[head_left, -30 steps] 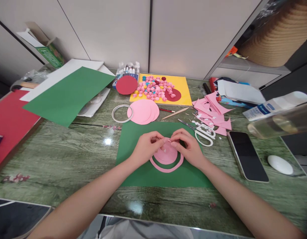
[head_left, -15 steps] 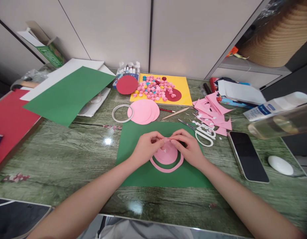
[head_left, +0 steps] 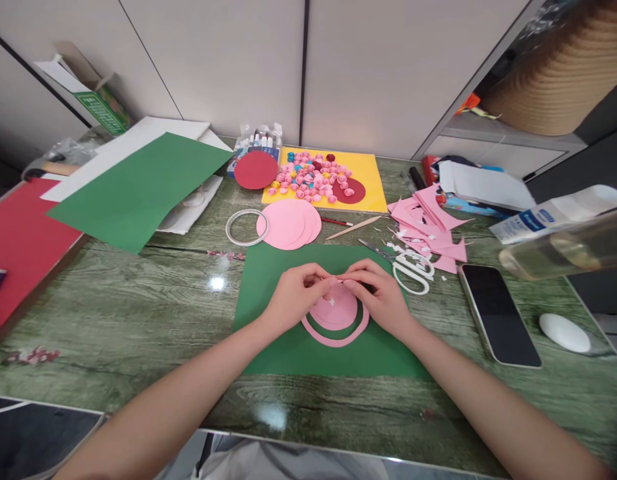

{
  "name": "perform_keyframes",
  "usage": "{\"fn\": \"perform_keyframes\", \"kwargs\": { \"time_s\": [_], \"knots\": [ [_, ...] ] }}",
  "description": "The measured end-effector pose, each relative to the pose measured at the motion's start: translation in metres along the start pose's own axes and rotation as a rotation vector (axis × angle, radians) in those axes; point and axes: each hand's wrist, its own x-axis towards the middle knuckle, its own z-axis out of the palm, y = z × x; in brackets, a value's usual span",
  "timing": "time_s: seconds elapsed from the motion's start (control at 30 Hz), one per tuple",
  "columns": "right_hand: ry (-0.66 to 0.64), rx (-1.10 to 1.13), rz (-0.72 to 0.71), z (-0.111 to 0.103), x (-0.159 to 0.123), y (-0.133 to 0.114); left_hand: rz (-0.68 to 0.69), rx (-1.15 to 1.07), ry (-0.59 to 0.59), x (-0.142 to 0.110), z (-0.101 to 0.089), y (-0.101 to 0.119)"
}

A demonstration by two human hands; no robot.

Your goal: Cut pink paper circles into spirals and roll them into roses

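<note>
My left hand (head_left: 297,293) and my right hand (head_left: 381,299) meet fingertip to fingertip over a green paper sheet (head_left: 318,362). Both are closed in a pinch on the upper edge of a pink paper spiral (head_left: 341,319). Its curved outer strip lies round a disc-like middle, with green showing in the gap. A small white mark shows near the centre. The fingers hide the top edge, so how the strip is folded there cannot be made out. Just beyond my right hand lie white-handled scissors (head_left: 412,273).
Behind the green sheet are pink paper discs (head_left: 281,225), a tape roll (head_left: 228,230), a wooden stick (head_left: 353,228) and small rolled paper flowers (head_left: 308,177) on yellow paper. Pink scraps (head_left: 428,227), a phone (head_left: 498,313) and a white mouse (head_left: 564,332) lie to the right.
Both hands keep nearly the same place and pinch. Only slight finger movement at the spiral's upper edge shows.
</note>
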Motion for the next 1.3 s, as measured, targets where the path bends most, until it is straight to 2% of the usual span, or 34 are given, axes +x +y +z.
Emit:
{"fn": "perform_keyframes", "kwargs": {
  "time_s": [0.33, 1.3],
  "knots": [
    [-0.004, 0.073, 0.011, -0.0027, 0.0005, -0.0010, 0.000, -0.034, 0.022, 0.0004, -0.0013, 0.0011],
    [0.005, 0.012, 0.020, -0.0018, 0.0016, -0.0038, 0.022, -0.003, 0.009, 0.0003, 0.0003, -0.0012]
  ]
}}
